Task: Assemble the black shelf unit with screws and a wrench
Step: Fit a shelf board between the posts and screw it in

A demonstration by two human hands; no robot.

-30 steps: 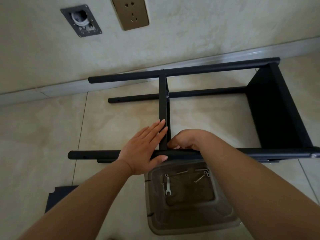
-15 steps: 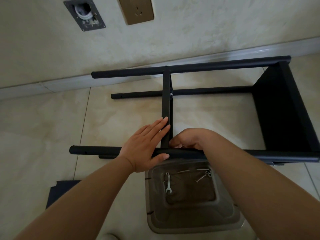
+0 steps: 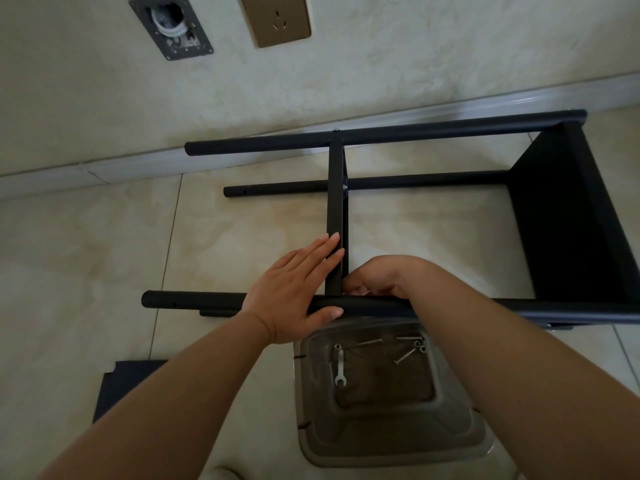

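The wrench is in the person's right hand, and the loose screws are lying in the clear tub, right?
Not quite. The head view shows the wrench lying in the clear tub beside the loose screws, not in the right hand. That hand is curled at the joint where the crossbar meets the near tube; what its fingers hold is hidden.

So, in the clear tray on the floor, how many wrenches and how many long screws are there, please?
Wrench: 1
Long screws: 3
Total: 4
The small round pieces beside the screws are too small to count.
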